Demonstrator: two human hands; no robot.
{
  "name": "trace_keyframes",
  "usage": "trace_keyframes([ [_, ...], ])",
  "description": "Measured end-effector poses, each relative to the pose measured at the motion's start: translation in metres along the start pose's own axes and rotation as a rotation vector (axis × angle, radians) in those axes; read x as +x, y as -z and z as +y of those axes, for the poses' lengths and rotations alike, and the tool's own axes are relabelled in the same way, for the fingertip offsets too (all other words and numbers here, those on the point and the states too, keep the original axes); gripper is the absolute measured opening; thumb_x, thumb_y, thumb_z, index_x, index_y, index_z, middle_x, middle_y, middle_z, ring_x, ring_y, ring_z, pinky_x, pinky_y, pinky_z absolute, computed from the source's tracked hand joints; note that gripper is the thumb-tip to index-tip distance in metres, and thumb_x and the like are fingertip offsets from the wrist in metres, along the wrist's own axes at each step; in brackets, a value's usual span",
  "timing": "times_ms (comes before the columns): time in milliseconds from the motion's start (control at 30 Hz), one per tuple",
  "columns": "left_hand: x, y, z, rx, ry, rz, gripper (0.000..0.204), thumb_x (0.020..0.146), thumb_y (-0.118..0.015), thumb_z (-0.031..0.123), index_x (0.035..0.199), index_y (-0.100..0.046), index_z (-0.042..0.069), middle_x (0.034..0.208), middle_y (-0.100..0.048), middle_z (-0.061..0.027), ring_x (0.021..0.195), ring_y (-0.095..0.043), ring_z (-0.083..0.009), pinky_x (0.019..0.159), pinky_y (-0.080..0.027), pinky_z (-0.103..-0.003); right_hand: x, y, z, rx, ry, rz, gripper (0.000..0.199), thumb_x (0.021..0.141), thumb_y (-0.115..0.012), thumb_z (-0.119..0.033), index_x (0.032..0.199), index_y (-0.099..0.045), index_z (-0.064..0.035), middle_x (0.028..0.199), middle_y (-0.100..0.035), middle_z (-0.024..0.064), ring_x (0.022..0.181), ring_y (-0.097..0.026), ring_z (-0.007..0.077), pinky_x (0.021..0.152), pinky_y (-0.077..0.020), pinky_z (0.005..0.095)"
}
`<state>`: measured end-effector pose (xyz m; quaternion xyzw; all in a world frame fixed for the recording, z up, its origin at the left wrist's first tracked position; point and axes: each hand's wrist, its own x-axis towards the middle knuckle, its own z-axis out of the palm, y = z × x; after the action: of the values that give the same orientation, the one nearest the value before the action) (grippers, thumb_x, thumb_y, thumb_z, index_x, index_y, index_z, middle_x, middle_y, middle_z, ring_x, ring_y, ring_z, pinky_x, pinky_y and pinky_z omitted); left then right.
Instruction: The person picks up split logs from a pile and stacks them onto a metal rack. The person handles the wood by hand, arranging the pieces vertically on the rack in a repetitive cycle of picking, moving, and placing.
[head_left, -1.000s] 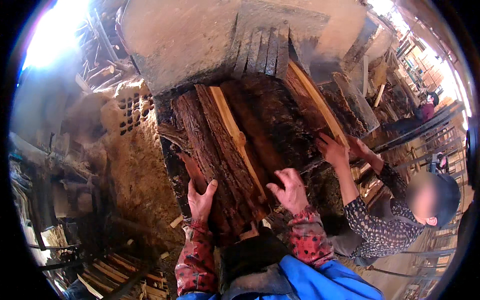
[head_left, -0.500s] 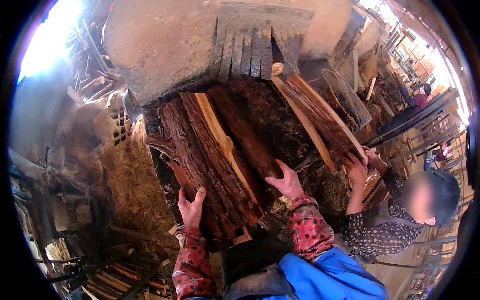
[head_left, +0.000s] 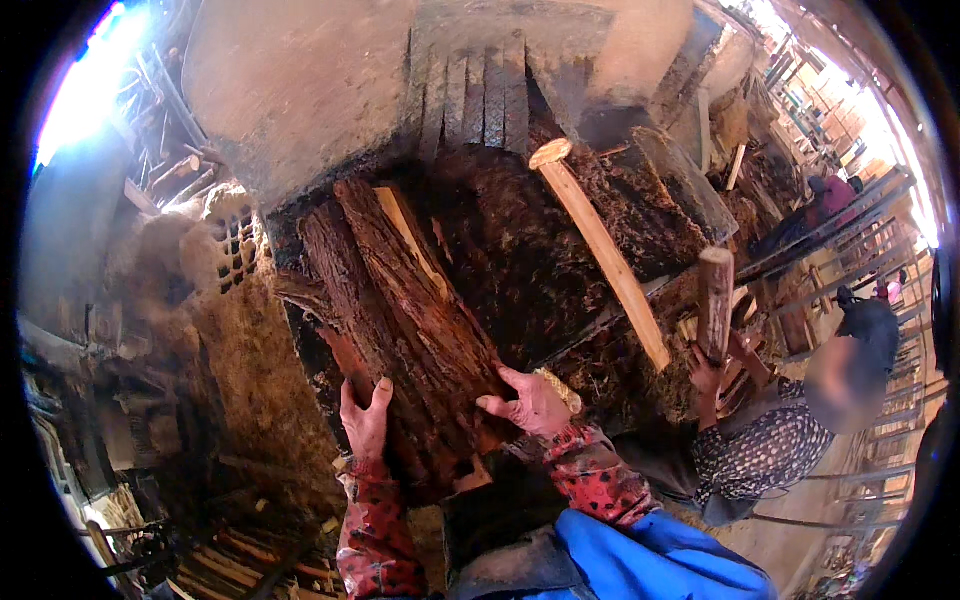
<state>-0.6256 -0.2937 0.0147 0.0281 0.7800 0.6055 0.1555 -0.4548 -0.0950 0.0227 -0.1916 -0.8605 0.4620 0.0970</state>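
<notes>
Long bark-covered wood slabs (head_left: 400,310) lie side by side in front of me, their far ends pointing away to the left. My left hand (head_left: 368,418) grips their left side near the close end, thumb up and some fingers hidden against the wood. On the opposite side my right hand (head_left: 535,402) presses in, thumb and forefinger against the bark. A pale sawn strip (head_left: 402,228) shows between the slabs and the dark work surface (head_left: 500,240).
To the right, a co-worker (head_left: 765,440) holds a piece of wood (head_left: 713,300) on end. A pale, narrow board (head_left: 605,255) with a round cut end lies between us. Hanging dark flaps (head_left: 485,100) stand at the back. Stacked sticks (head_left: 235,560) lie low on the left.
My right hand has moved left, and the dark slab it held now lies against the others, covering most of the pale strip. The co-worker's slab has left the surface; a pale board stays there.
</notes>
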Motion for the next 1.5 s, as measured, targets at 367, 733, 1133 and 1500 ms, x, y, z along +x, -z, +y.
trace_keyframes([
  [367, 0.006, 0.006, -0.021, -0.084, -0.040, -0.022, 0.064, 0.079, -0.074, 0.038, 0.123, -0.051, -0.003, 0.113, -0.059, -0.0083, 0.101, -0.054, -0.0198, 0.089, -0.042, -0.032, 0.016, 0.144, 0.115, -0.973, -0.254, 0.456, 0.083, 0.072, -0.075, -0.032, 0.141, -0.035, -0.0119, 0.131, -0.043, 0.0261, 0.122, -0.043, 0.0395, 0.095, -0.0420, 0.0456],
  [733, -0.001, 0.010, -0.008, -0.016, -0.047, 0.020, 0.066, 0.078, -0.075, 0.038, 0.122, -0.050, -0.003, 0.111, -0.062, -0.0090, 0.100, -0.057, -0.0191, 0.089, -0.044, -0.032, -0.071, 0.097, 0.126, -0.450, -0.226, 0.253, 0.057, 0.078, -0.063, -0.014, 0.131, -0.046, -0.0044, 0.109, -0.055, 0.0231, 0.093, -0.058, 0.0410, 0.079, -0.0479, 0.0461],
  [1133, 0.002, 0.009, -0.010, -0.200, -0.064, -0.076, 0.064, 0.077, -0.077, 0.029, 0.124, -0.048, -0.004, 0.112, -0.062, -0.0098, 0.101, -0.058, -0.0164, 0.090, -0.045, -0.031, -0.015, 0.057, -0.046, 0.296, -0.168, -0.028, 0.033, 0.082, -0.061, -0.002, 0.113, -0.057, 0.0054, 0.111, -0.061, 0.0099, 0.102, -0.056, 0.0151, 0.086, -0.0470, 0.0301],
  [1500, 0.006, 0.003, -0.019, -0.165, -0.049, -0.049, 0.069, 0.076, -0.078, 0.032, 0.128, -0.046, -0.002, 0.117, -0.061, -0.0115, 0.107, -0.057, -0.0186, 0.093, -0.044, -0.031, 0.130, -0.050, -0.047, -0.339, 0.272, 0.286, 0.069, 0.074, -0.076, -0.029, 0.126, -0.047, 0.0057, 0.125, -0.045, 0.0206, 0.115, -0.045, 0.0372, 0.098, -0.0398, 0.0421],
])
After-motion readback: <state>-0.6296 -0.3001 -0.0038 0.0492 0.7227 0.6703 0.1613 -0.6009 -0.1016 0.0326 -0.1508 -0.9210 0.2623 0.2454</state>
